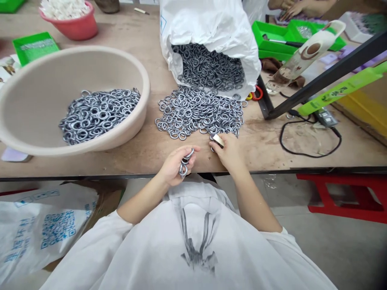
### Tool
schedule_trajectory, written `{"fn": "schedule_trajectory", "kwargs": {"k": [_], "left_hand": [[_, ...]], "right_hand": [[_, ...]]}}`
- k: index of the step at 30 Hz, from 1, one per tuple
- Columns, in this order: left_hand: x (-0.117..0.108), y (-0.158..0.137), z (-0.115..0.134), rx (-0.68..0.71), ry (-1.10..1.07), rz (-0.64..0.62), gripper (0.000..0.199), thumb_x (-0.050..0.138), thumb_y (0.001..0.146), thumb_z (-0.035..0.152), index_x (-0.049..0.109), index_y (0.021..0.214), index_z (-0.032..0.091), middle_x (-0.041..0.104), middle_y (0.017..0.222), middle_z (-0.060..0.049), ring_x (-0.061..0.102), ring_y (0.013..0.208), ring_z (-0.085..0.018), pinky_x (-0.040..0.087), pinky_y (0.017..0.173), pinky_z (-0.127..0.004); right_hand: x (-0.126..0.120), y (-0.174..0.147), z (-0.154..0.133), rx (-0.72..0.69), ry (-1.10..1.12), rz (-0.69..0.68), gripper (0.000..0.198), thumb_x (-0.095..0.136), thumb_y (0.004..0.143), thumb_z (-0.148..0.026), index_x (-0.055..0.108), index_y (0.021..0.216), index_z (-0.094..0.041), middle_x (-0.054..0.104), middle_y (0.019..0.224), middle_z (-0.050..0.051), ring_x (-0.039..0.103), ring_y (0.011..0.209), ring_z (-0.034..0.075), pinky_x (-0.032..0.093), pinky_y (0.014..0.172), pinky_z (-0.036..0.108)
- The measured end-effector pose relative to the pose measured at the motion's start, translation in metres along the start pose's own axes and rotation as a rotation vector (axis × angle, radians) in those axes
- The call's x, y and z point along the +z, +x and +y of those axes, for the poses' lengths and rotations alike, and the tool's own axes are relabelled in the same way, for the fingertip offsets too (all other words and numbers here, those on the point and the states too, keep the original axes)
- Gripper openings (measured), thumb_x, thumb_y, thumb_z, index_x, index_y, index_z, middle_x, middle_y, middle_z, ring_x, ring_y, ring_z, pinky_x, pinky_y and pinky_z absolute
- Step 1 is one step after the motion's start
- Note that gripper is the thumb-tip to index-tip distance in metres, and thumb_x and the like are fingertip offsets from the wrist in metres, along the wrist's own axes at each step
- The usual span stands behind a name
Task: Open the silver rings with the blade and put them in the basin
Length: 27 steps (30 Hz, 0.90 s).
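Several dark grey rings (184, 164) rest in my left hand (177, 165), its fingers curled round them and the forefinger stretched to the right. My right hand (229, 151) pinches a small, pale, flat-faced piece with a dark edge (218, 140); its exact kind is unclear. That hand is at the near edge of a loose pile of grey rings (202, 110) on the table. Behind the pile, more rings (208, 66) fill the mouth of a white sack (208, 24) lying on its side.
On the left stands a large beige basin (39, 76) partly filled with similar rings. A black metal bar (326, 76), a cable (311, 155) and green trays (272, 44) are on the right. Another person's hands (294, 9) are at the far right. The table edge (272, 169) runs close to me.
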State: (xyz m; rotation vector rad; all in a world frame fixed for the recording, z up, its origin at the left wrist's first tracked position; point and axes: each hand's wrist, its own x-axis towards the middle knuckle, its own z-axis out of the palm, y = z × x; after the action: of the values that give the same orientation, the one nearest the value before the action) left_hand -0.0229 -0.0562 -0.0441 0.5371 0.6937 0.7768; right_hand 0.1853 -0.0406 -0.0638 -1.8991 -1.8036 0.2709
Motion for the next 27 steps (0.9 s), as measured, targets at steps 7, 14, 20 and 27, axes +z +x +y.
{"fn": "schedule_trajectory", "kwargs": {"k": [7, 14, 20, 27], "left_hand": [[-0.003, 0.005, 0.001, -0.01, -0.092, 0.078, 0.023, 0.069, 0.076, 0.033, 0.055, 0.083, 0.016, 0.061, 0.069, 0.002, 0.031, 0.036, -0.002, 0.018, 0.032, -0.014], [0.006, 0.006, -0.005, 0.034, 0.037, 0.052, 0.045, 0.084, 0.068, 0.044, 0.051, 0.083, 0.017, 0.06, 0.066, 0.004, 0.034, 0.037, -0.001, 0.02, 0.033, -0.012], [0.009, 0.006, -0.01, -0.058, 0.118, -0.059, 0.052, 0.082, 0.067, 0.057, 0.053, 0.08, 0.016, 0.057, 0.063, 0.004, 0.034, 0.038, -0.001, 0.019, 0.033, -0.015], [0.01, 0.005, -0.006, -0.02, 0.134, 0.006, 0.047, 0.082, 0.068, 0.052, 0.054, 0.083, 0.017, 0.055, 0.058, 0.005, 0.035, 0.037, -0.002, 0.021, 0.035, -0.014]], "right_hand": [[0.004, 0.008, -0.011, 0.011, -0.025, -0.012, 0.018, 0.054, 0.092, -0.028, 0.069, 0.094, -0.018, 0.065, 0.097, 0.011, 0.059, 0.088, 0.025, 0.041, 0.073, 0.033], [-0.002, -0.011, -0.039, 0.129, 1.104, -0.354, 0.04, 0.065, 0.083, -0.06, 0.058, 0.082, -0.02, 0.047, 0.062, -0.005, 0.033, 0.047, 0.008, 0.026, 0.044, 0.023], [0.016, -0.024, -0.057, 0.192, 1.254, -0.252, 0.041, 0.069, 0.081, -0.06, 0.054, 0.081, -0.022, 0.051, 0.066, -0.006, 0.044, 0.048, 0.008, 0.037, 0.046, 0.023], [0.016, -0.025, -0.044, -0.033, 0.974, -0.089, 0.035, 0.064, 0.087, -0.056, 0.067, 0.087, -0.022, 0.062, 0.083, 0.002, 0.06, 0.078, 0.016, 0.05, 0.074, 0.03]]}}
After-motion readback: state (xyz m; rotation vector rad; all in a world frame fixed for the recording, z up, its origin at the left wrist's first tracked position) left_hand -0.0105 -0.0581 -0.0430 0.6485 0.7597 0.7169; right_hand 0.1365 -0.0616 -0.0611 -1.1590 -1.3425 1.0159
